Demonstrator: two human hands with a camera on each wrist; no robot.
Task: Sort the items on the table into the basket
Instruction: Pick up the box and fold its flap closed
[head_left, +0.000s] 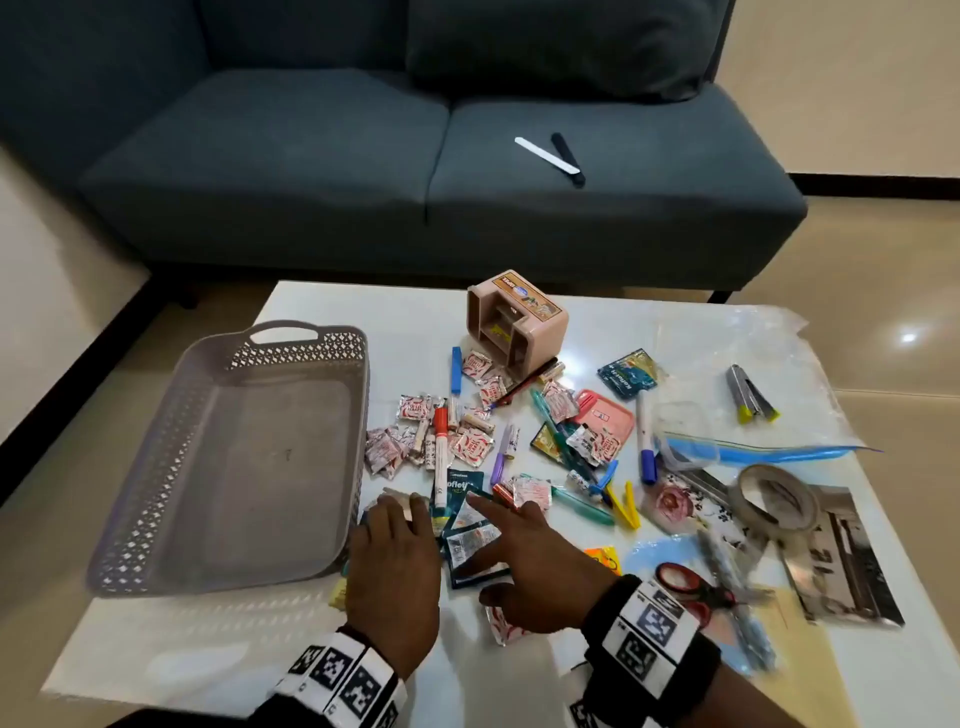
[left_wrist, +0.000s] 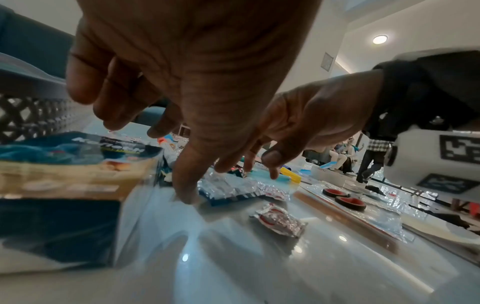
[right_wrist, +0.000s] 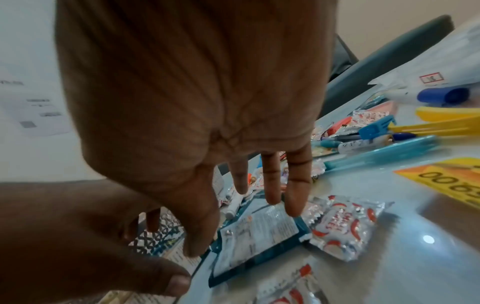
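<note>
An empty grey lattice basket (head_left: 249, 457) stands on the left of the white table (head_left: 260, 649); its wall (left_wrist: 28, 115) shows in the left wrist view. My left hand (head_left: 400, 514) hovers beside the basket's near right corner with loose fingers (left_wrist: 109, 115), its thumb tip touching the table. It holds nothing. A blue and tan packet (left_wrist: 78, 164) lies just left of it. My right hand (head_left: 498, 545) is spread flat over dark blue sachets (head_left: 470, 540), its straight fingertips (right_wrist: 270, 195) on one sachet (right_wrist: 259, 232). A red and white foil sachet (head_left: 501, 626) lies by the right thumb.
Many foil sachets, pens and a red-capped marker (head_left: 440, 457) are scattered mid-table. A pink box (head_left: 514, 322) stands behind them. Red scissors (head_left: 685, 587), a tape roll (head_left: 774, 499), a stapler (head_left: 750, 395), yellow clips (head_left: 623, 504) and a zip bag (head_left: 753, 452) lie right. A sofa (head_left: 363, 156) is beyond.
</note>
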